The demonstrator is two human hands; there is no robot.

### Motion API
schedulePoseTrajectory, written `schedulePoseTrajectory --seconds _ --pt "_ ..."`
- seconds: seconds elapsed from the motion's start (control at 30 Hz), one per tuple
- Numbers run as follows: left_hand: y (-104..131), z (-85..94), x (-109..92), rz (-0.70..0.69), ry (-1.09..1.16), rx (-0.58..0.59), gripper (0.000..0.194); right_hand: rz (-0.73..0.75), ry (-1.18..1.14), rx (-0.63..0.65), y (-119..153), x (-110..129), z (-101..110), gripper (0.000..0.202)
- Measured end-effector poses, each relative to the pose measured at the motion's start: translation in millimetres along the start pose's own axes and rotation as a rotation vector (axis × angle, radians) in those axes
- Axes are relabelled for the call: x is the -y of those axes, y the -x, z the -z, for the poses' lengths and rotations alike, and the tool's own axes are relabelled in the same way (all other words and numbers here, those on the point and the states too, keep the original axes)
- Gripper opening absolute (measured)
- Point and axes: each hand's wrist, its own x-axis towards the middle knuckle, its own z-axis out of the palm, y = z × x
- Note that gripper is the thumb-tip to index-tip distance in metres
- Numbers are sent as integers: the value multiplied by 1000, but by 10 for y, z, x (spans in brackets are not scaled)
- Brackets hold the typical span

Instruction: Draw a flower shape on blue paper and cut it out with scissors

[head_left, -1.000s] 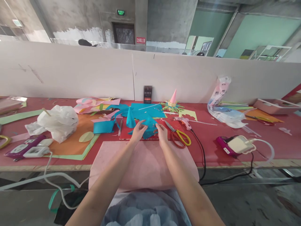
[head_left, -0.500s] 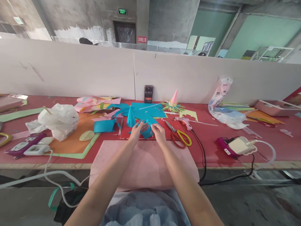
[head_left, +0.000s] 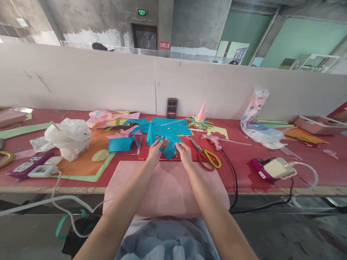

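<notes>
Between my two hands is a piece of blue paper, its lower corner over the red table. My left hand has its fingers curled at the paper's left edge. On the right edge, my right hand pinches with thumb and fingers. A blue paper cone stands upright just behind my left hand. Scissors with yellow and red handles lie to the right of my right hand, blades slightly apart. Behind the held paper, a blue sheet lies flat with small scraps on it.
A pink glue gun lies beyond the scissors, its black cord running off the front edge. Farther back stands a pink cone with a fringed base. Purple power strips sit on both sides. A crumpled white bag is at left.
The blue paper between my hands has turned to show a broader face. My fingers have shifted slightly along its edges; the other things stay in place.
</notes>
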Motion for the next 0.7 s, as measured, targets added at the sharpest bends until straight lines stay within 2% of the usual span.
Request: schedulePoseTrajectory --seconds 0.2,0.3,0.43,0.7 --pt "33 7 -62 114 65 70 43 -44 -68 -4 8 -2 6 34" --pt "50 -9 -84 152 46 62 40 -50 -76 -13 8 -8 13 32" --pt "44 -16 -53 119 -6 5 34 -51 -93 -15 6 11 19 30" --pt "16 13 10 1 -133 38 47 -89 -145 -59 9 71 13 28"
